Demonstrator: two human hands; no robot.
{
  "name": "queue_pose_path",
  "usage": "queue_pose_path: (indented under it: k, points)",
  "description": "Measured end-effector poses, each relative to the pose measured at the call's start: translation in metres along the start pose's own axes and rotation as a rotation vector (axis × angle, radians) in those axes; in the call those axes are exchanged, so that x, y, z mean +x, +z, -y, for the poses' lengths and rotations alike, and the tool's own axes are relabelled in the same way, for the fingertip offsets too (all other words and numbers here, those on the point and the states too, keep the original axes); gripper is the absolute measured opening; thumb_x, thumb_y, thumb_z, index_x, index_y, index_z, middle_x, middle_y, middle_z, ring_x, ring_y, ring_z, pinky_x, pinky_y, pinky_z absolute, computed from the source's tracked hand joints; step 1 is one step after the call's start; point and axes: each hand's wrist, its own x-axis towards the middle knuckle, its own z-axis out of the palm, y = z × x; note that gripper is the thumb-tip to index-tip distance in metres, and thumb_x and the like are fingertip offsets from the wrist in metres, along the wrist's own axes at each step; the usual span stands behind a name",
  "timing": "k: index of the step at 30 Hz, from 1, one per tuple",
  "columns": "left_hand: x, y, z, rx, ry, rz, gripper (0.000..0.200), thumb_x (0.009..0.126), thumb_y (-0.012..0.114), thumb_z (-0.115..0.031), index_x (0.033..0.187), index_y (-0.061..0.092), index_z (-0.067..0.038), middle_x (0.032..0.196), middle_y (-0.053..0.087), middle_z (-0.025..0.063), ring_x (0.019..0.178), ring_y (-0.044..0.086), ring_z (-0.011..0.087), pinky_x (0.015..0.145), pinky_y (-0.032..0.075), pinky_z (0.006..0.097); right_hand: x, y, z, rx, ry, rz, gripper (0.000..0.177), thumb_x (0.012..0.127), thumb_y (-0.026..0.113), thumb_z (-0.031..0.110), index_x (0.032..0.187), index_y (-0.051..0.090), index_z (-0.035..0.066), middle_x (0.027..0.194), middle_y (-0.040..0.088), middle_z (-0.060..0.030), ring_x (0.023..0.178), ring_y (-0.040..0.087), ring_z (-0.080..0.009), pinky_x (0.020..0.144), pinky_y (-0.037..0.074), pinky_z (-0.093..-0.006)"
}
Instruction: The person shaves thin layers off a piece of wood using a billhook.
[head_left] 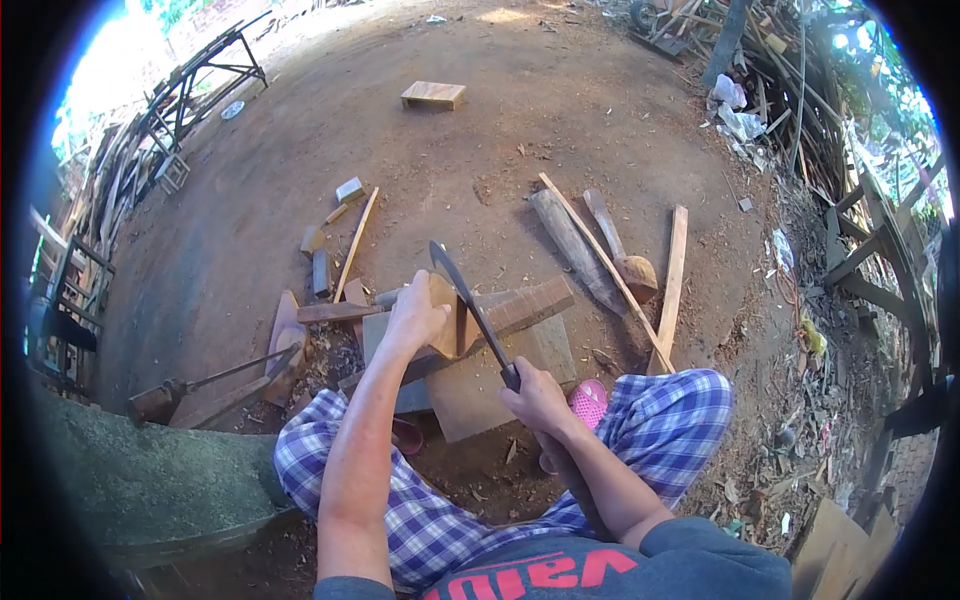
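Note:
My left hand [418, 318] is closed around the upper part of a small wooden block [447, 340], steadying it upright against a thick wooden beam [535, 303]. In my right hand [540, 398] is a long-handled knife [470, 298] with a dark, curved-tip blade. The blade slants up and to the left, overlapping the right side of the block in this view. A dark handle runs back under my right forearm. Below the beam lies a flat wooden board [470, 400], between my knees.
Left of the work lie a bow-like tool with a wooden head [155, 402], small blocks [321, 272] and a thin stick [358, 240]. To the right are a wooden mallet [636, 277], a weathered plank [575, 245] and strips [672, 285]. A low wooden stool [434, 95] stands farther ahead.

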Motion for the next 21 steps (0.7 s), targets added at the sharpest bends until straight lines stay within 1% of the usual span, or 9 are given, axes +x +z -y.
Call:
queue_pose_path:
  k: [2,6,8,11,14,18,19,20,21]
  points:
    - [-0.001,-0.001,0.002,0.036,0.022,0.043,0.055,0.079,0.073,-0.019,0.123,0.047,0.003,0.120,0.059,0.0299,0.117,0.055,0.0442,0.098,0.045,0.0462,-0.004,0.001,-0.002,-0.041,-0.041,-0.049,0.033,0.080,0.068,0.025,0.093,0.053,-0.001,0.077,0.062,-0.0245,0.075,0.063,-0.0421,0.066,0.047,-0.0476]
    - [0.001,0.003,0.004,-0.002,-0.005,0.102,0.059,0.079,0.074,-0.019,0.126,0.046,0.003,0.121,0.058,0.0298,0.117,0.054,0.0436,0.099,0.045,0.0458,-0.023,-0.027,0.030,0.024,-0.062,-0.057,0.032,0.080,0.067,0.025,0.095,0.053,0.000,0.076,0.062,-0.0247,0.074,0.062,-0.0434,0.066,0.047,-0.0483]
    - [0.000,0.005,0.004,0.011,0.027,-0.014,0.055,0.079,0.074,-0.019,0.122,0.047,0.003,0.118,0.060,0.0297,0.115,0.055,0.0443,0.097,0.045,0.0464,-0.030,-0.040,0.049,0.070,-0.031,-0.060,0.032,0.080,0.067,0.024,0.095,0.052,0.001,0.077,0.062,-0.0248,0.075,0.062,-0.0448,0.067,0.046,-0.0492]
    - [-0.003,-0.001,-0.006,0.034,0.029,0.046,0.055,0.079,0.074,-0.018,0.123,0.046,0.002,0.117,0.060,0.0297,0.115,0.055,0.0445,0.096,0.046,0.0469,-0.011,-0.014,0.016,-0.054,-0.024,-0.028,0.031,0.081,0.061,0.025,0.100,0.051,0.002,0.084,0.064,-0.0287,0.084,0.062,-0.0481,0.073,0.047,-0.0540]
    - [-0.005,-0.006,-0.013,0.062,0.054,0.049,0.055,0.080,0.073,-0.017,0.124,0.045,0.001,0.118,0.060,0.0297,0.116,0.055,0.0446,0.097,0.045,0.0478,-0.003,-0.003,0.003,-0.115,0.018,0.013,0.031,0.081,0.060,0.024,0.101,0.051,0.002,0.085,0.064,-0.0285,0.085,0.063,-0.0480,0.073,0.048,-0.0536]
    - [-0.004,0.001,-0.006,0.049,0.077,0.066,0.050,0.082,0.071,-0.015,0.123,0.045,-0.001,0.118,0.059,0.0288,0.116,0.054,0.0446,0.096,0.045,0.0497,-0.008,-0.009,-0.003,0.031,-0.026,-0.040,0.034,0.079,0.063,0.025,0.102,0.053,0.002,0.085,0.064,-0.0281,0.084,0.062,-0.0481,0.073,0.049,-0.0518]
    - [-0.003,0.004,-0.004,0.042,0.085,0.071,0.050,0.082,0.071,-0.016,0.123,0.045,-0.002,0.119,0.059,0.0280,0.117,0.054,0.0443,0.096,0.045,0.0499,-0.009,-0.016,0.000,0.120,-0.040,-0.031,0.036,0.079,0.066,0.024,0.102,0.054,0.001,0.079,0.064,-0.0231,0.076,0.065,-0.0417,0.070,0.050,-0.0469]
    - [-0.003,0.005,-0.004,0.034,0.079,0.078,0.050,0.082,0.071,-0.016,0.123,0.045,-0.002,0.119,0.059,0.0280,0.117,0.054,0.0443,0.096,0.045,0.0499,-0.011,-0.023,0.005,0.113,-0.032,-0.025,0.036,0.079,0.066,0.024,0.102,0.054,0.001,0.079,0.064,-0.0231,0.076,0.065,-0.0417,0.070,0.050,-0.0469]
    - [-0.002,0.004,-0.005,0.051,0.074,0.071,0.050,0.082,0.071,-0.016,0.123,0.045,-0.002,0.119,0.059,0.0275,0.117,0.054,0.0436,0.096,0.045,0.0495,-0.014,-0.035,0.020,0.247,0.031,0.059,0.036,0.079,0.067,0.024,0.102,0.054,0.000,0.076,0.062,-0.0201,0.071,0.064,-0.0362,0.067,0.050,-0.0438]
